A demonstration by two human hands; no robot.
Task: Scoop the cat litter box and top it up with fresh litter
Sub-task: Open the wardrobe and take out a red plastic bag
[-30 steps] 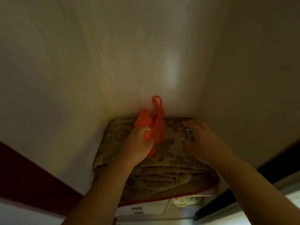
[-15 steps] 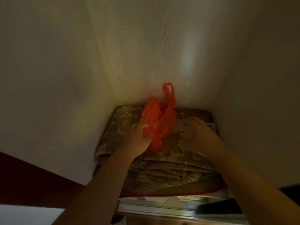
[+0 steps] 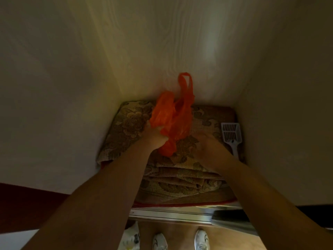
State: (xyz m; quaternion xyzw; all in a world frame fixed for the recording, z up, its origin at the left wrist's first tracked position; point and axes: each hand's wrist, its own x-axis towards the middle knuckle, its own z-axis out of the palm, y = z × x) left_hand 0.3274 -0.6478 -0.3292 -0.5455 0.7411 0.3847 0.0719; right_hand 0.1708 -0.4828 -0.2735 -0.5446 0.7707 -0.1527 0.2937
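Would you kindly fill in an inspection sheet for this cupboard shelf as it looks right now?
Surface: folded patterned fabric stacked in a pale wood-grain alcove.
Job's things: orange plastic bag above the fabric; white litter scoop lying at the fabric's right edge, against the side wall.
Clutter: nothing seen.
Hands: left hand grips the bag; right hand rests on the fabric beside the scoop, grip unclear.
Cables: nothing seen.
Surroundings: metal rail below the shelf; white shoes on a wooden floor.
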